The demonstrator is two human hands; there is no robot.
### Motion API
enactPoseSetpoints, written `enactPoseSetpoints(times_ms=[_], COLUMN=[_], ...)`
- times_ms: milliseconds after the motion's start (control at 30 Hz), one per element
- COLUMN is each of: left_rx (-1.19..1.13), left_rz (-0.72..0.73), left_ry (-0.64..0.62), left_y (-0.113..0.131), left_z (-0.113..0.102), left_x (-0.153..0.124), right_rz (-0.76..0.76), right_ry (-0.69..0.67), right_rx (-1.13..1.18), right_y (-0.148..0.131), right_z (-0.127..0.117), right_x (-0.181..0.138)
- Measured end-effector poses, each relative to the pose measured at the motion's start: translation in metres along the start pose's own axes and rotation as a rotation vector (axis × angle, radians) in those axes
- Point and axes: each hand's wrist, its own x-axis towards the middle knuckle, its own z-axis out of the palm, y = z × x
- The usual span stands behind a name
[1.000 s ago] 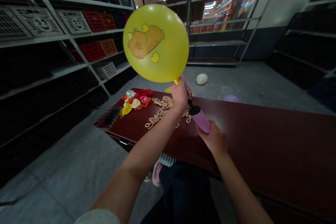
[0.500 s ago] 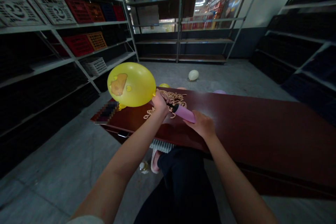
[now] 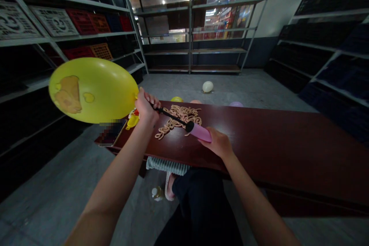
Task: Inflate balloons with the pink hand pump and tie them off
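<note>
My left hand [image 3: 145, 105] is closed around the neck of an inflated yellow balloon [image 3: 92, 90] with an orange animal print, holding it on the black nozzle of a hand pump. The balloon sticks out to the left, past the table's end. My right hand [image 3: 217, 144] grips the pink pump body [image 3: 200, 132], whose black rod is drawn out toward the left hand. Both hands hover over the dark red table [image 3: 273, 150]. Just beyond the pump lies a pile of tan loops [image 3: 177, 117].
Flat coloured balloons [image 3: 133, 120] lie at the table's left end. Inflated balloons rest on the floor behind the table, one white [image 3: 208, 86], one yellow [image 3: 177, 99], one purple [image 3: 236, 104]. Metal shelves with plastic crates [image 3: 86, 21] line the left; dark shelving stands on the right.
The balloon has come down from in front of my view and swung out to the left. The pump now lies nearly flat with its rod pulled out longer between my hands.
</note>
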Motion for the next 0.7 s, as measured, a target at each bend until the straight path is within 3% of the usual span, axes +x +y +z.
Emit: enactPoseSetpoints(times_ms=[167, 333, 533, 700], left_rx=[0.01, 0.065, 0.124, 0.122], left_rz=[0.05, -0.013, -0.153, -0.163], left_ry=[-0.131, -0.232, -0.231, -0.145], left_y=[-0.022, -0.076, -0.138, -0.142], left_z=[0.053, 0.085, 0.073, 0.053], left_x=[-0.006, -0.012, -0.037, -0.034], right_rz=[0.131, 0.277, 0.359, 0.299], right_ry=[0.079, 0.108, 0.096, 0.057], right_rx=[-0.031, -0.059, -0.089, -0.126], right_y=[0.007, 0.01, 0.007, 0.005], right_z=[0.004, 0.007, 0.007, 0.005], right_x=[-0.002, -0.001, 0.004, 0.005])
